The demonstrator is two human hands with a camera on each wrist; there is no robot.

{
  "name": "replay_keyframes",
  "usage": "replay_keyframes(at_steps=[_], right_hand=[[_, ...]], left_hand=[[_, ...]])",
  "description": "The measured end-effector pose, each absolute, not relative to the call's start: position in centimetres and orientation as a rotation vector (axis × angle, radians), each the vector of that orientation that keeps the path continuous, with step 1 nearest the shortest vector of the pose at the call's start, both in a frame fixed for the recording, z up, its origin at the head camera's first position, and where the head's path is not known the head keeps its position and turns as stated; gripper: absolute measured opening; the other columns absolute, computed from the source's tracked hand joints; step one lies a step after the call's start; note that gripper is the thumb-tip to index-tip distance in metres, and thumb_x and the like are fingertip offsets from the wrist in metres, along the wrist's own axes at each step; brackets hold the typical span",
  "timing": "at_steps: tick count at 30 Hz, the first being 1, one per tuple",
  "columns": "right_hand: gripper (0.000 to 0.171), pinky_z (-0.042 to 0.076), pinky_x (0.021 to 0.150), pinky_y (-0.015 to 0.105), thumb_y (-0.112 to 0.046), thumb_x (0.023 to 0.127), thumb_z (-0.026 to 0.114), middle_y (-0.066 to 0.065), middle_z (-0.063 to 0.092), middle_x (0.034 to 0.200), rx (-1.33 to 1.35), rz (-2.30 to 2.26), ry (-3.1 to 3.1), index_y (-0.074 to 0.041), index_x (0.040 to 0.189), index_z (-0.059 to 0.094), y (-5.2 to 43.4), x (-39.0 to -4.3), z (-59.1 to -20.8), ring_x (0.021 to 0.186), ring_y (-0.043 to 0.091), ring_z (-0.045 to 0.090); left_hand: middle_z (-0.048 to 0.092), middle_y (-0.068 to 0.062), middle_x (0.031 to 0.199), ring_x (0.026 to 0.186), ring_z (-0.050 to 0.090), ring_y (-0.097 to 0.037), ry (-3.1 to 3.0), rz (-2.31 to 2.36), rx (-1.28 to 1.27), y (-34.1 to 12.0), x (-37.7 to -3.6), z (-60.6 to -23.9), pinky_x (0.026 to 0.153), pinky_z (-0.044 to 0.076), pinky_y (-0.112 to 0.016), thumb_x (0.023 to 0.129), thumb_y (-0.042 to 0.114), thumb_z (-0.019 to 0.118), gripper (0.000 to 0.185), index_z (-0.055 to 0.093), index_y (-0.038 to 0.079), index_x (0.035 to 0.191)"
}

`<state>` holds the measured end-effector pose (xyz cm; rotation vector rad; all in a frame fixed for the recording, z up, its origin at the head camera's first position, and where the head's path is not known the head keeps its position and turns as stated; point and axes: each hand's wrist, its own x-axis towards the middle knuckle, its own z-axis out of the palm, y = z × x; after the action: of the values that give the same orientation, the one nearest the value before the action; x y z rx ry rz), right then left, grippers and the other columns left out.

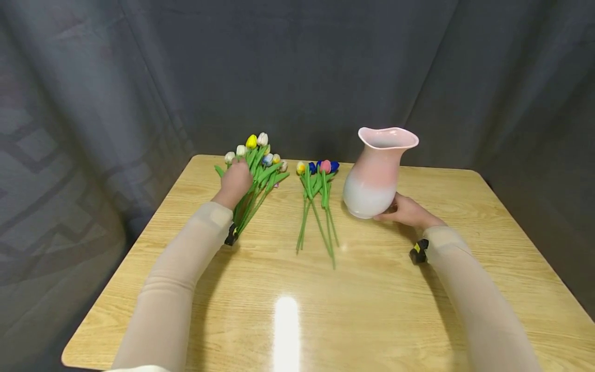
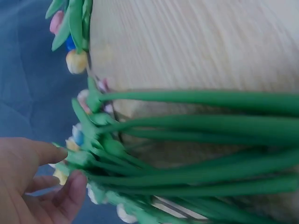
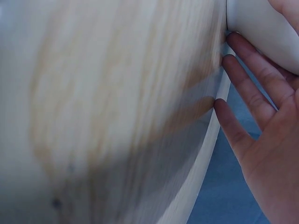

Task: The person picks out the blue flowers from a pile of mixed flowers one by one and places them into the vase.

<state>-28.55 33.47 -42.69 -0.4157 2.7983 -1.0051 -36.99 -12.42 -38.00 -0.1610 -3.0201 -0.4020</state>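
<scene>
**Q:** Grip first: what does each hand have, seen from the head?

**R:** On the left, the left hand (image 1: 235, 181) lies over the large bunch of tulips (image 1: 255, 175) at the far left of the desk (image 1: 372, 310). Whether its grip is clenched round the stems cannot be told from here. On the right, the right hand (image 1: 408, 212) rests against the near lower side of the pink and white vase (image 1: 376, 173), fingers fairly straight, grip released. The vase stands upright, right of centre. Between it and the big bunch lies a smaller bunch of tulips (image 1: 318, 201), heads far, stems pointing near. A grey curtain (image 1: 297, 67) hangs behind.

**Q:** And the left wrist view?

**R:** Green stems (image 2: 201, 140) run across the picture. The left hand (image 2: 32, 182) sits at the bottom left, thumb and fingers closing on the bunch just under the heads, so the grip is grasping the tulips. The smaller bunch (image 2: 70, 28) shows at the top left.

**Q:** The right wrist view?

**R:** Blurred. The right hand (image 3: 266, 135) has straight fingers, tips touching the vase's (image 3: 257, 28) white base, with the desk (image 3: 117, 116) beneath.
</scene>
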Motion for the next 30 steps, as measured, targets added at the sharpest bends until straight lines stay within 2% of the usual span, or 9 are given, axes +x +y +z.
replay_keyframes(at_steps=[4, 10, 16, 18, 20, 21, 23, 25, 30], right_hand=[[0.079, 0.044, 0.090, 0.043, -0.037, 0.080, 0.079, 0.016, 0.055, 0.125, -0.418, -1.003, 2.797, -0.006, 0.139, 0.036, 33.4, -28.6, -42.8, 0.107, 0.031, 0.055], [0.079, 0.045, 0.088, 0.043, -0.038, 0.080, 0.079, 0.016, 0.055, 0.125, -0.416, -0.996, 2.800, -0.006, 0.139, 0.036, 33.5, -28.5, -42.6, 0.107, 0.031, 0.056], [0.080, 0.044, 0.090, 0.043, -0.037, 0.081, 0.079, 0.016, 0.054, 0.128, -0.413, -0.999, 2.794, -0.006, 0.140, 0.034, 33.4, -28.4, -42.5, 0.109, 0.031, 0.054], [0.080, 0.044, 0.090, 0.044, -0.036, 0.081, 0.078, 0.016, 0.053, 0.129, -0.414, -1.001, 2.793, -0.005, 0.141, 0.034, 33.4, -28.3, -42.4, 0.109, 0.031, 0.054], [0.080, 0.044, 0.090, 0.044, -0.035, 0.081, 0.078, 0.016, 0.053, 0.129, -0.416, -1.001, 2.794, -0.005, 0.141, 0.034, 33.4, -28.3, -42.3, 0.110, 0.031, 0.053], [0.080, 0.044, 0.090, 0.044, -0.035, 0.081, 0.078, 0.017, 0.053, 0.129, -0.416, -1.000, 2.796, -0.005, 0.141, 0.034, 33.4, -28.2, -42.3, 0.109, 0.031, 0.053], [0.080, 0.044, 0.090, 0.044, -0.036, 0.081, 0.078, 0.016, 0.053, 0.129, -0.413, -0.991, 2.806, -0.005, 0.141, 0.035, 33.4, -28.3, -42.3, 0.109, 0.031, 0.054], [0.079, 0.044, 0.089, 0.044, -0.037, 0.081, 0.078, 0.016, 0.054, 0.128, -0.407, -0.984, 2.813, -0.005, 0.140, 0.035, 33.5, -28.3, -42.4, 0.108, 0.031, 0.054], [0.080, 0.045, 0.090, 0.043, -0.037, 0.081, 0.078, 0.017, 0.055, 0.126, -0.416, -0.971, 2.815, -0.005, 0.140, 0.035, 33.5, -28.5, -42.6, 0.108, 0.031, 0.055]], left_hand=[[0.049, -0.026, 0.131, 0.086, 0.066, -0.037, -2.965, -0.341, -0.268, -10.4, -36.2, -37.3, 0.067, 0.057, -0.048, 0.097, 0.017, 0.057, 0.048, 0.042, -0.005, 0.137], [0.059, -0.015, 0.123, 0.102, 0.063, -0.029, -2.981, -0.583, -0.489, -5.8, -34.4, -36.9, 0.078, 0.054, -0.042, 0.095, 0.017, 0.061, 0.041, 0.049, 0.003, 0.132], [0.066, -0.006, 0.089, 0.075, 0.063, -0.018, -3.081, -0.848, -0.615, -1.6, -33.0, -37.5, 0.065, 0.051, -0.030, 0.096, 0.017, 0.059, 0.034, 0.052, 0.004, 0.127], [0.065, -0.003, 0.075, 0.068, 0.065, -0.017, -3.118, -0.903, -0.645, -0.6, -32.9, -37.9, 0.066, 0.050, -0.028, 0.095, 0.016, 0.061, 0.029, 0.055, 0.002, 0.120], [0.061, 0.000, 0.061, 0.064, 0.068, -0.018, -3.165, -0.889, -0.684, 0.2, -33.0, -38.4, 0.068, 0.052, -0.026, 0.095, 0.017, 0.061, 0.017, 0.061, 0.000, 0.100], [0.059, 0.000, 0.055, 0.062, 0.069, -0.020, -3.189, -0.879, -0.699, 0.5, -33.0, -38.6, 0.070, 0.052, -0.026, 0.094, 0.017, 0.062, 0.017, 0.061, 0.001, 0.088], [0.055, 0.003, 0.047, 0.063, 0.070, -0.021, -3.230, -0.854, -0.717, 0.9, -33.2, -39.1, 0.073, 0.053, -0.025, 0.093, 0.017, 0.062, 0.029, 0.059, 0.004, 0.067], [0.053, 0.003, 0.044, 0.062, 0.071, -0.019, -3.272, -0.847, -0.705, 1.2, -33.2, -39.5, 0.073, 0.054, -0.025, 0.093, 0.017, 0.063, 0.040, 0.054, 0.009, 0.054], [0.056, 0.001, 0.047, 0.052, 0.066, -0.014, -3.326, -0.923, -0.542, 1.5, -33.0, -40.6, 0.072, 0.055, -0.024, 0.092, 0.018, 0.065, 0.031, 0.059, 0.008, 0.063]])
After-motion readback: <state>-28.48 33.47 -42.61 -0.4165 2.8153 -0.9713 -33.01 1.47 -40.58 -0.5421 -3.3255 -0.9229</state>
